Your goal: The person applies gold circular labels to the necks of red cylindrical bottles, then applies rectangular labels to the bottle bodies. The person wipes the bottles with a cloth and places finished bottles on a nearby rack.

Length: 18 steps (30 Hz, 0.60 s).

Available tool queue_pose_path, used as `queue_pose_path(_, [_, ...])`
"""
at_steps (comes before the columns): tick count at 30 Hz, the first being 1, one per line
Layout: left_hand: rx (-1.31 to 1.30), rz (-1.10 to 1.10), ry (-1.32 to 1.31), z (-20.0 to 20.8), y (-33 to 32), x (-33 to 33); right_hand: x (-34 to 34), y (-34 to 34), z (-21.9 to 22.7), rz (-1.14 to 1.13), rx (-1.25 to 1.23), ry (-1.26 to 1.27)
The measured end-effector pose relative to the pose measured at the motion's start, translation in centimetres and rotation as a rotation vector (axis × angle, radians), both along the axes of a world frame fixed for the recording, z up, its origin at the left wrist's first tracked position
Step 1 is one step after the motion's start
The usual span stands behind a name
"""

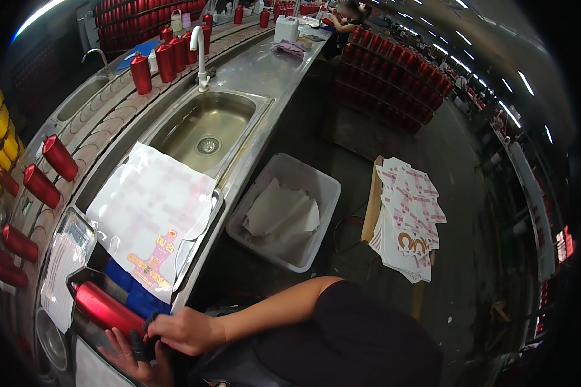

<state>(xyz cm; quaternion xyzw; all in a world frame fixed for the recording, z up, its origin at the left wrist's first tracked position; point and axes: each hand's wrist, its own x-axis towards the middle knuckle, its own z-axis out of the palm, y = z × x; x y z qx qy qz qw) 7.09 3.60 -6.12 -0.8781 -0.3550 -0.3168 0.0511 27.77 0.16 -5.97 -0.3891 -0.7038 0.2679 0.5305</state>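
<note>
A glossy red bottle (106, 308) lies on its side at the lower left, its neck end pointing away from me. My left hand (139, 361) is at its near end, fingers spread and stretched along the bottle's lower side. Close above it, my right hand (186, 330) is closed in a pinch at the bottle's base; what the fingertips hold is hidden. Dark coverings show on some fingers. Just beyond the bottle, a large white sheet with pink and gold print (158, 200) lies on the counter over a tray. A stack of white strips (59, 277) sits left of the bottle.
A steel sink (206, 122) with a white faucet (201, 61) adjoins the sheet. Red bottles (59, 158) stand along the conveyor (103, 109) on the left. Right of the counter are a white bin (326, 193) holding paper and a pile of printed sheets (407, 219).
</note>
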Motion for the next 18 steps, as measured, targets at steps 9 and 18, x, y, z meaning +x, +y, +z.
queue_pose_path(9, [-0.213,0.191,-0.221,-2.8,-0.5,-0.6,0.5,-0.6,-0.7,0.023,-0.07,-0.178])
queue_pose_path(18, [-0.197,0.132,-0.053,1.5,1.1,1.5,0.4,-0.7,0.1,-0.017,0.013,-0.247])
